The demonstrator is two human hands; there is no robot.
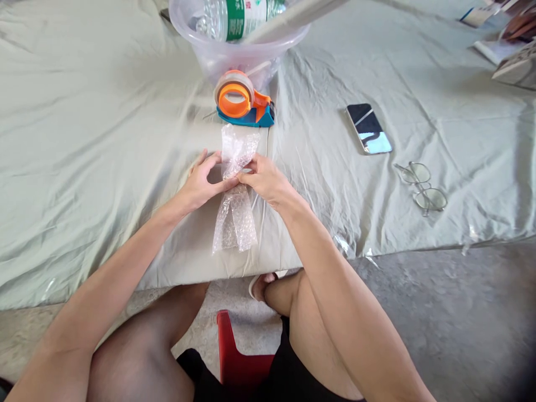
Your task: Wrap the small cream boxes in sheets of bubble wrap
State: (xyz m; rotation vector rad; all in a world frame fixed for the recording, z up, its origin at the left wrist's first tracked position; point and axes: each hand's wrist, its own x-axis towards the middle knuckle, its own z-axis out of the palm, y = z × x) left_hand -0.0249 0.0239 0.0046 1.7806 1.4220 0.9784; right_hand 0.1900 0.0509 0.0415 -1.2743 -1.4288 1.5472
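A strip of clear bubble wrap [237,215] lies lengthwise in front of me, pinched narrow in the middle and flaring at both ends. My left hand [204,180] holds its left side, thumb pressed on the gathered middle and fingers at the far left edge. From the right, my right hand [264,177] grips the same gathered part between thumb and fingers. Whether something lies inside the wrap I cannot tell. Just beyond its far end stands an orange and blue tape dispenser [245,100] with a roll of tape on it.
Behind the dispenser is a translucent plastic basin [209,53] holding a bottle with a green label [247,17]. A phone [369,129] and eyeglasses [422,187] lie to the right on the cloth-covered table [104,139]. At the far right, another person's hand [521,27] is near boxes [519,70].
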